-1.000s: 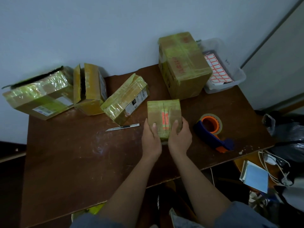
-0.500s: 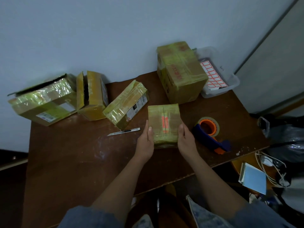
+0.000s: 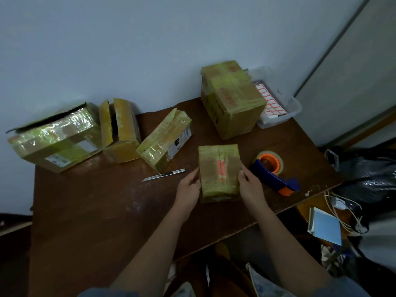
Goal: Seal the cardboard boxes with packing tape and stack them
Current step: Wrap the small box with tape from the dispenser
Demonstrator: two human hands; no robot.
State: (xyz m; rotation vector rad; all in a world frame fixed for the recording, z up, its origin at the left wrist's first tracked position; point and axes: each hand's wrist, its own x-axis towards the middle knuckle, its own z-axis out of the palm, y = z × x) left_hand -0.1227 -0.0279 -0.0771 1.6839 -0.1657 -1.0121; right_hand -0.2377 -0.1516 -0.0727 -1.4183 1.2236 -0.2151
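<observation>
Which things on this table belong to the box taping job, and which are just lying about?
Job: small box between left hand and right hand; tape dispenser; big box; three boxes at left.
Lying about: knife, label tub.

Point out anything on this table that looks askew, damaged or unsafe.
The utility knife lies loose left of the left hand, seemingly with its blade out. The upright box gapes open, and the leftmost box overhangs the table edge with a lifted flap.
</observation>
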